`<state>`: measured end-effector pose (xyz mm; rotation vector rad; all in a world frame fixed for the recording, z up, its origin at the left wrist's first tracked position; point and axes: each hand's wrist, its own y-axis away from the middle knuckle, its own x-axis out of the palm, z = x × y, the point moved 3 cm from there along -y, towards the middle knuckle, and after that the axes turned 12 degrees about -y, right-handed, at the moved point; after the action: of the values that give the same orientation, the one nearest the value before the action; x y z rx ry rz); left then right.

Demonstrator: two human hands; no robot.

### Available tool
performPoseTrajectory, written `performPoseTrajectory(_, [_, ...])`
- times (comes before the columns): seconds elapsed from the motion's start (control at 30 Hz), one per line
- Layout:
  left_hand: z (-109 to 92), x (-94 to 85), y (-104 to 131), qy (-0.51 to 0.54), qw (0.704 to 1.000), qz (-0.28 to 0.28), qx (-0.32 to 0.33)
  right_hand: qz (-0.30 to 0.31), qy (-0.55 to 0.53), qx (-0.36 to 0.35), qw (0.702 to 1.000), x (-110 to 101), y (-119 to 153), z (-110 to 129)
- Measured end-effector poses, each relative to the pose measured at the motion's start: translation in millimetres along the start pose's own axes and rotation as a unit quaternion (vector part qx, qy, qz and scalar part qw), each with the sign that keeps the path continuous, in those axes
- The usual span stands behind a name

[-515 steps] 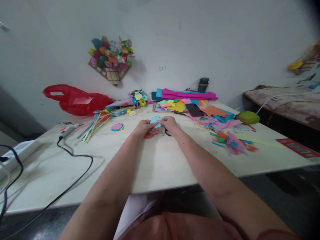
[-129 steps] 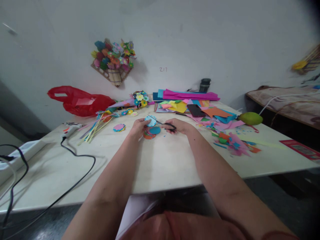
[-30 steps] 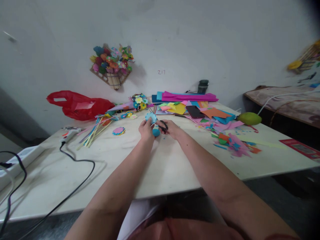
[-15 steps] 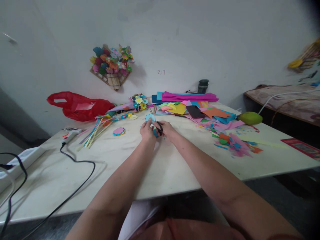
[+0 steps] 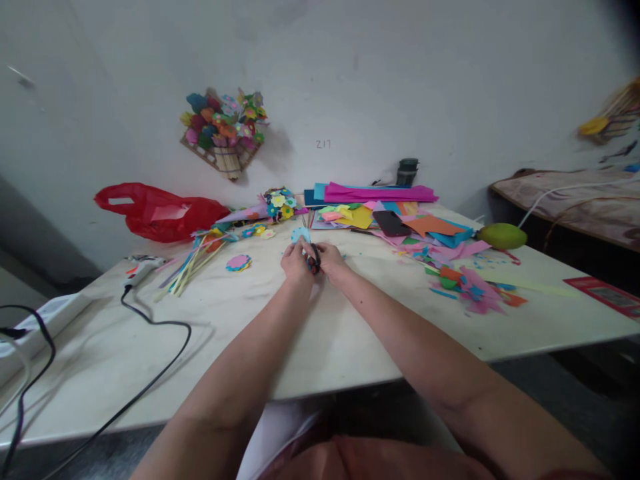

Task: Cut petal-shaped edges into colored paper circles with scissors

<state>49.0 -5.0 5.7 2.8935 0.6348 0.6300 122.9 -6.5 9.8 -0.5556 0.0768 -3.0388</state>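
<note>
Both of my hands meet over the middle of the table. My right hand [image 5: 330, 262] is closed on a pair of scissors [image 5: 315, 259], whose dark handles show between the hands. The fingers of my left hand [image 5: 296, 260] are closed on a piece of blue paper, mostly hidden behind the fingers and scissors. Just beyond the left fingertips is a light blue scalloped paper flower [image 5: 300, 233]; whether it touches them I cannot tell. To the left lies a small stack of scalloped paper flowers [image 5: 239, 263], pink on top.
Left are paper strips [image 5: 197, 263], a glue gun [image 5: 144, 270] with its cord, a power strip [image 5: 50, 320] and a red plastic bag [image 5: 165, 217]. Right are paper scraps [image 5: 473, 287], a dark phone [image 5: 391, 223] and a green oval object [image 5: 503, 236]. Magenta sheets [image 5: 380, 193] lie behind.
My right hand has turned slightly and drawn nearer my left, and the scissors' handles have shifted left. The blue paper seen between the hands is now mostly covered.
</note>
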Motion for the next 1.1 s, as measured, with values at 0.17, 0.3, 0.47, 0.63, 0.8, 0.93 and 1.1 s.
performPoseTrajectory(0.17, [1, -1.0, -2, 0.001, 1.000, -0.003, -0.001, -0.019, 0.011, -0.003, 1.000, 0, 0, -2])
performPoseTrajectory(0.3, [1, -1.6, -4, -0.004, 1.000, -0.001, 0.002, -0.024, 0.028, -0.012, 0.999, -1, -3, -5])
performPoseTrajectory(0.47, [1, -1.0, -4, -0.019, 1.000, 0.007, 0.009, -0.032, 0.037, -0.019, 0.999, -1, -8, -10])
performPoseTrajectory(0.63, [2, -4.3, -17, -0.021, 0.999, 0.028, 0.034, -0.049, 0.035, -0.017, 0.998, -6, -10, -5])
performPoseTrajectory(0.8, [-2, -11.3, -36, -0.027, 0.992, 0.083, 0.092, -0.110, 0.025, -0.024, 0.993, -24, -13, 13])
performPoseTrajectory(0.93, [-1, -14.6, -43, -0.077, 0.983, 0.148, 0.080, -0.125, 0.001, -0.020, 0.992, -38, -17, 23])
performPoseTrajectory(1.1, [3, -17.2, -46, -0.143, 0.966, 0.207, 0.054, -0.113, -0.025, -0.014, 0.993, -47, -22, 27])
